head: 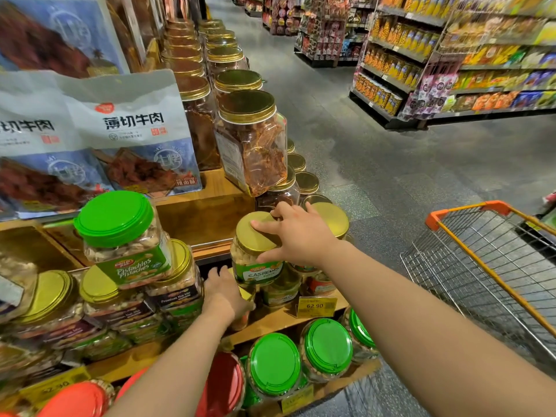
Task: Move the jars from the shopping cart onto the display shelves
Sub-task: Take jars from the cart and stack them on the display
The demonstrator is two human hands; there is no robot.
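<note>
Setting: retail shop, supermarket aisle. Evidence: wooden display shelves (319, 319) stocked with rows of identical nut jars (126, 245); yellow price tag (316, 306) reading 62.90 on the shelf edge; packaged snack bags (132, 130) with printed labels above; long gondola shelving (427, 64) of goods across a grey floor (376, 152); orange-rimmed wire shopping cart (493, 266) at right.

Bright, even store light; glare on gold lids (246, 106); far shelves (451, 55) blurred; frame edges bend from wide-angle distortion.
</note>
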